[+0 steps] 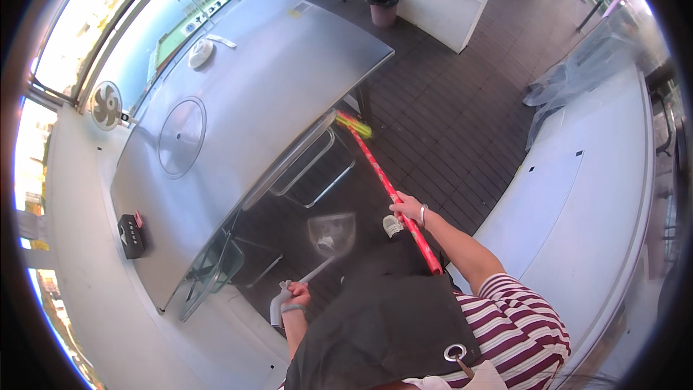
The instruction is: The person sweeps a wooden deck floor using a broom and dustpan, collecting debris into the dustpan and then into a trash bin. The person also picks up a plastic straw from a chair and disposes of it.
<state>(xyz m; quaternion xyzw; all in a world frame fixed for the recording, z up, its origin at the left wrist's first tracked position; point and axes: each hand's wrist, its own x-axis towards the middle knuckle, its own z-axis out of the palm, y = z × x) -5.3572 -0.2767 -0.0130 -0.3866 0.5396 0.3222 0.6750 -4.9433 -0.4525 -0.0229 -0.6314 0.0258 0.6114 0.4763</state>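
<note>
My right hand grips the red patterned handle of a broom. The broom's yellow-green and pink bristles are at the dark slatted floor beside the table's edge, somewhat blurred. Lower down on the left, my left hand is closed around the grey bent handle of a long-handled dustpan. Its translucent pan is low over or on the floor; I cannot tell which. Inside the pan lies a crumpled white scrap, perhaps tissue.
A large metal-topped table fills the left, bearing a round glass turntable and a black tissue box. Folding chairs stand tucked under its edge. A low white wall runs along the right. Farther off stands a lined waste bin.
</note>
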